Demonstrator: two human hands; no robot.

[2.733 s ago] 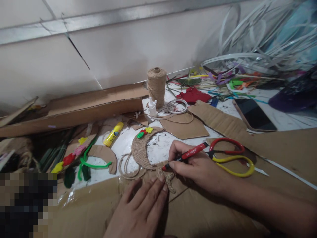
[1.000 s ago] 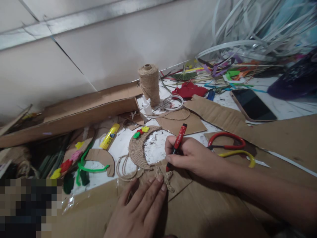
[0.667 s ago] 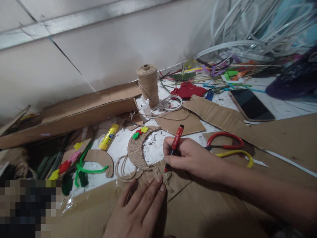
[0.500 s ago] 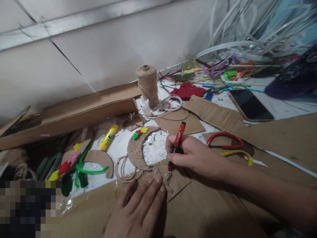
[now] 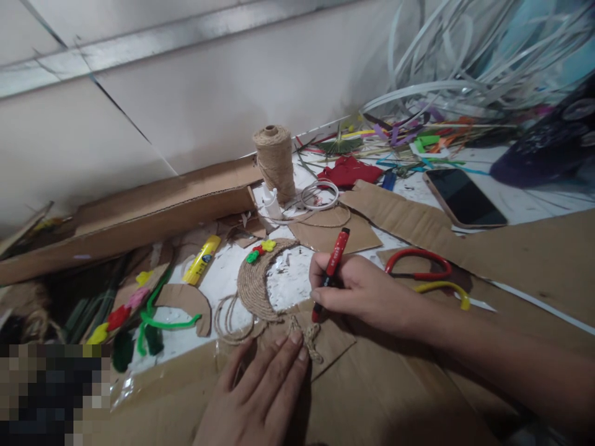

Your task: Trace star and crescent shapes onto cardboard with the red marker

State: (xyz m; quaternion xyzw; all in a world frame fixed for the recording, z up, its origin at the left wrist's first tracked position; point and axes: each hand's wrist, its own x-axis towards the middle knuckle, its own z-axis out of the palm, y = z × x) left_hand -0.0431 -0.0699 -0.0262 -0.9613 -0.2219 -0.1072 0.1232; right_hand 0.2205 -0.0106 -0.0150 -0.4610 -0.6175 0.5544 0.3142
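My right hand [image 5: 353,285] grips a red and black marker [image 5: 335,260], tilted, its lower end close to the cardboard sheet [image 5: 372,384]. Just left of that end lies a small twine star shape [image 5: 313,344], partly covered by my left hand [image 5: 267,390]. The fingers of my left hand are stretched out and press it flat against the cardboard. Beyond the fingertips rests a twine-wrapped crescent [image 5: 255,288] with small green, red and yellow flowers at its upper end. A loose loop of twine [image 5: 227,319] lies left of the crescent.
Behind stand a twine spool [image 5: 274,164] and a small white bottle [image 5: 270,201]. A yellow glue stick [image 5: 202,260] lies left, near a green pipe cleaner [image 5: 171,322]. Scissors with red and yellow handles [image 5: 418,253] and a phone [image 5: 465,197] are at right. A cardboard box [image 5: 139,217] runs along the wall.
The view has shifted very slightly, so the background sits a little further left. Both hands keep nearly the same pose, and the marker stays beside the twine star shape.
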